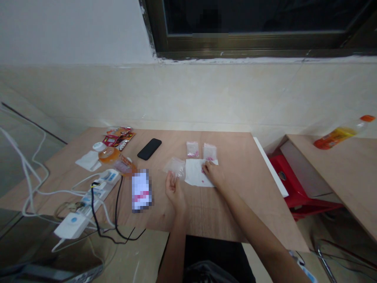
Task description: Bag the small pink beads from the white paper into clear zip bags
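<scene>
Small pinkish-red pieces (202,181), too small to identify, lie on a white sheet of paper (194,175) on the table. My right hand (214,172) is over the paper's right part with its fingertips pinched together at some of these pieces; what is between them is hidden. To the left of the paper lies a clear plastic bag (177,166), crumpled. My left hand (174,192) is just in front of that bag, fingers loosely curled and apart from the thumb. Behind the paper are two small clear bags, one (192,149) left and one (210,151) right, with pinkish-red bits inside.
A black phone (149,149), a lit, blurred-out screen (141,191), an orange drink bottle (118,160), snack wrappers (119,137) and a tissue (88,161) are on the left. A power strip (88,206) with cables crosses the left edge. A red stool (290,181) stands right.
</scene>
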`<action>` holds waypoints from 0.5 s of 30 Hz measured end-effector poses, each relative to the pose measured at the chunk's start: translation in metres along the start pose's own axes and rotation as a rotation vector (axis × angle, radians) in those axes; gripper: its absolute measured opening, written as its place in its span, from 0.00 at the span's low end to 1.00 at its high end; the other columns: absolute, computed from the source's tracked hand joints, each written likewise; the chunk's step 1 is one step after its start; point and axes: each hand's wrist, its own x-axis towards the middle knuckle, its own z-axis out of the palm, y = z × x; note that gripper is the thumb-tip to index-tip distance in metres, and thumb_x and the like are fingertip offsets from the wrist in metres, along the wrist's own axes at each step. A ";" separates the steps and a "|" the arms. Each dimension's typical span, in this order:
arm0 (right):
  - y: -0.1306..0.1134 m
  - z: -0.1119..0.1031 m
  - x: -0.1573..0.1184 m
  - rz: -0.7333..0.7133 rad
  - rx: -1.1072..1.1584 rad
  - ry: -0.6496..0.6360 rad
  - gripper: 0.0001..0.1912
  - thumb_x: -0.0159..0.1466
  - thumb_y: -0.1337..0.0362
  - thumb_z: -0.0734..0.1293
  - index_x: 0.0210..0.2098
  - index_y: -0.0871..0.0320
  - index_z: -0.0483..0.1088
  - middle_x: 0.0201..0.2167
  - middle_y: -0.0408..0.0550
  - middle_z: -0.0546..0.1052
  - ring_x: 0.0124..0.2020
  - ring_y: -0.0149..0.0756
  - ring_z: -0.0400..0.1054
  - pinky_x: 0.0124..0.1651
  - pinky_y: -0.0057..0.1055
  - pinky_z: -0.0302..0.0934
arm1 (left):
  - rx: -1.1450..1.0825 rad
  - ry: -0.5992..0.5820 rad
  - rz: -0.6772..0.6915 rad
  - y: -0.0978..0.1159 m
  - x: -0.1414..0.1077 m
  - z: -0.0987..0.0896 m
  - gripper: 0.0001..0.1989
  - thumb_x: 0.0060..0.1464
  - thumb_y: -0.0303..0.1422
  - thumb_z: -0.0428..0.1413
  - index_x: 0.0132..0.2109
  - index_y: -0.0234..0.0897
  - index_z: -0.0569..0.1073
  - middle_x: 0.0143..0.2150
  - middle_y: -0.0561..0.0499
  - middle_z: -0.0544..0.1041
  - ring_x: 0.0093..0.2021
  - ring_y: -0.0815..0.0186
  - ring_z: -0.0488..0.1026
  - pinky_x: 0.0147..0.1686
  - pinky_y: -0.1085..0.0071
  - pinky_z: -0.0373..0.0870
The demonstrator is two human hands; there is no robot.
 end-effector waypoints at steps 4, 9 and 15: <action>-0.001 -0.003 -0.001 -0.019 -0.084 -0.006 0.14 0.72 0.59 0.54 0.42 0.57 0.69 0.46 0.55 0.75 0.40 0.37 0.72 0.40 0.29 0.60 | 0.118 -0.051 0.020 -0.015 -0.002 -0.009 0.22 0.54 0.35 0.60 0.56 0.41 0.71 0.59 0.43 0.72 0.60 0.59 0.69 0.58 0.64 0.68; 0.000 -0.002 0.000 -0.022 -0.099 0.014 0.15 0.71 0.58 0.55 0.41 0.58 0.70 0.49 0.56 0.74 0.40 0.37 0.72 0.40 0.30 0.60 | 0.250 -0.125 -0.069 -0.019 -0.001 -0.020 0.27 0.50 0.32 0.61 0.59 0.40 0.69 0.51 0.44 0.75 0.52 0.60 0.74 0.51 0.65 0.71; 0.002 -0.004 0.001 -0.036 -0.062 0.040 0.15 0.71 0.58 0.55 0.43 0.56 0.70 0.52 0.55 0.72 0.41 0.38 0.71 0.40 0.30 0.60 | 0.463 -0.219 -0.003 -0.004 0.003 -0.028 0.28 0.46 0.33 0.62 0.56 0.40 0.71 0.45 0.48 0.71 0.34 0.67 0.71 0.34 0.70 0.71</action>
